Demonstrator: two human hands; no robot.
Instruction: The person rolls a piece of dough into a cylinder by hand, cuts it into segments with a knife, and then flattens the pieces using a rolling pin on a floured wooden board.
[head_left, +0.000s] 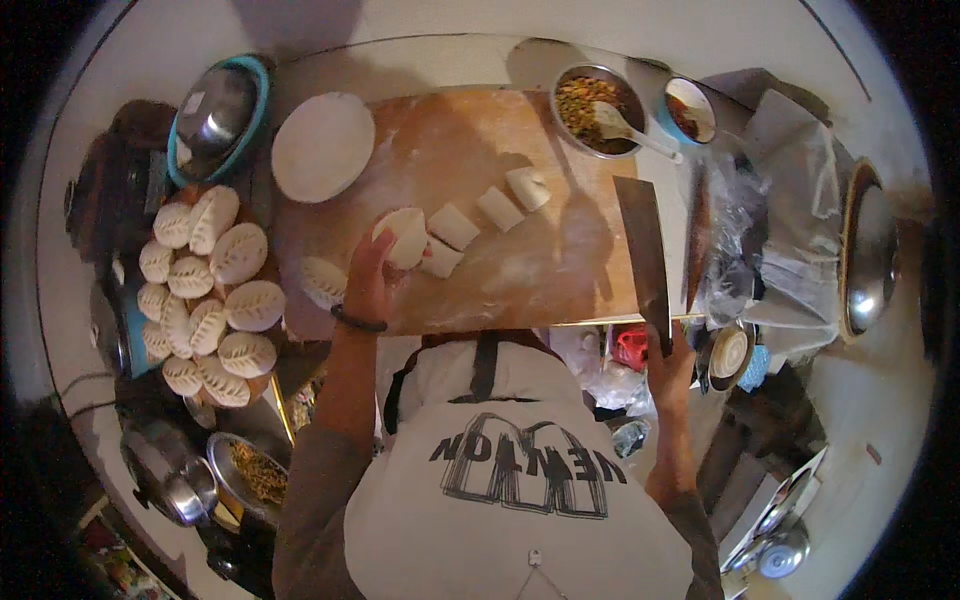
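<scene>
My left hand (373, 274) has its fingers around a piece of white dough (403, 234) over the floured wooden board (480, 142). Right beside it lie cut dough pieces, among them a near one (442, 259) and a squarish one (454, 226). Two more, a middle piece (500, 208) and an end piece (528, 187), trail toward the upper right. In my right hand (671, 360), at the board's front right corner, is a long-bladed knife (643, 240), its blade pointing away from me. One pleated dumpling (324, 282) rests left of my left wrist.
A rolled-out round of dough (324, 148) covers the board's back left. Several pleated dumplings (238, 307) crowd a round tray at left. Behind them stands a metal bowl in a teal basin (174, 154). A bowl of filling with a spoon (592, 97) and a small bowl (686, 112) stand back right.
</scene>
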